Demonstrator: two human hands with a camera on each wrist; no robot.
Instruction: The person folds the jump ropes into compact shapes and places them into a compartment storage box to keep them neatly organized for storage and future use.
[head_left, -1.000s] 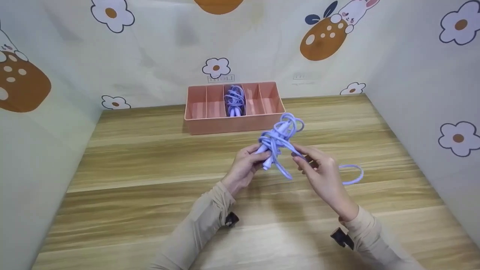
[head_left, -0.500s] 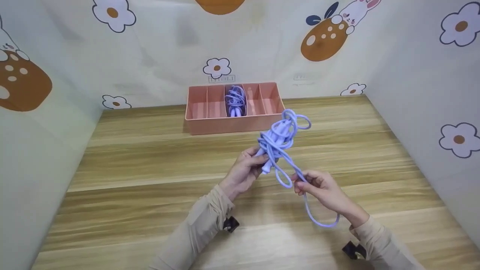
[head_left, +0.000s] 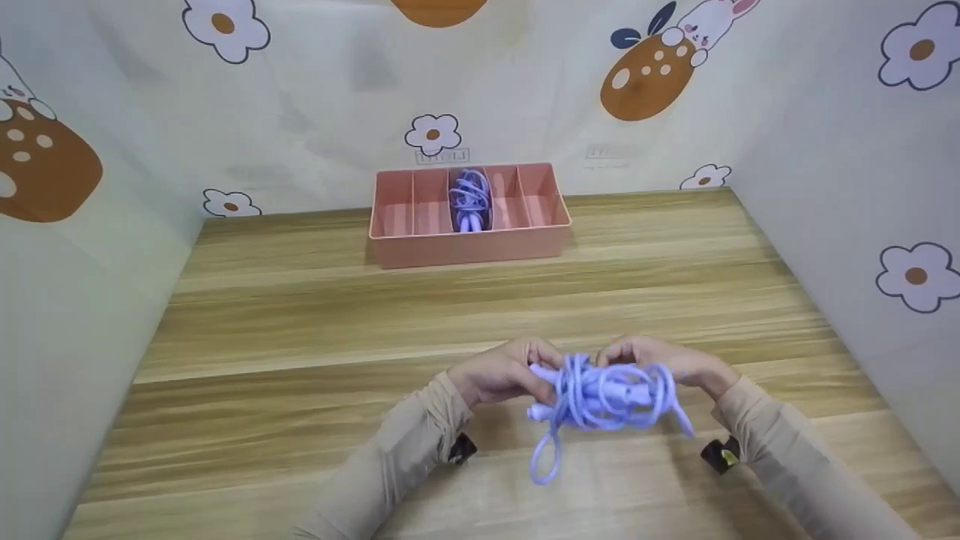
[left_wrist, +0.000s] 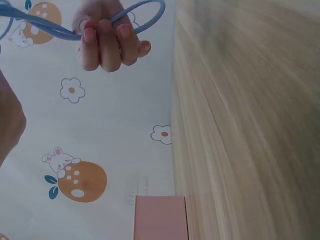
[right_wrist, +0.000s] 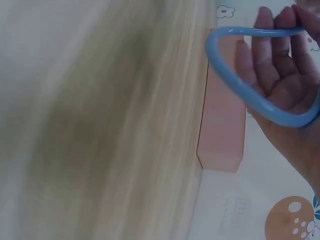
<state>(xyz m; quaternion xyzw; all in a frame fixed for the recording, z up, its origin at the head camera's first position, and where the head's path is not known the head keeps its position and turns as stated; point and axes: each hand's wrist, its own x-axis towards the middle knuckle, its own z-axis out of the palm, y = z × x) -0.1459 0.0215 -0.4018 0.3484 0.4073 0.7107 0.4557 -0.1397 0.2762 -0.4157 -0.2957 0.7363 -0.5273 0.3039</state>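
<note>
A bundled purple-blue jump rope (head_left: pixel 611 397), its cord wound round its handles, is held sideways above the front of the table. My left hand (head_left: pixel 510 373) grips the handle ends at its left side, and a slack loop of cord hangs below. In the left wrist view, the curled fingers (left_wrist: pixel 109 47) have cord running past them. My right hand (head_left: pixel 667 358) is partly hidden behind the bundle. In the right wrist view, the cord (right_wrist: pixel 232 82) bows out in a wide loop from the right hand (right_wrist: pixel 280 75), pinched near the fingertips.
A pink divided box (head_left: pixel 472 250) stands against the patterned back wall (head_left: pixel 315 97). Its middle compartment holds another wound jump rope (head_left: pixel 470 199). The wood-grain table (head_left: pixel 300 315) is bounded by side walls left and right.
Both hands have come nearer the body with the jump rope, which has turned from slanting upward to lying sideways. The right hand pulled cord down, then moved behind the bundle.
</note>
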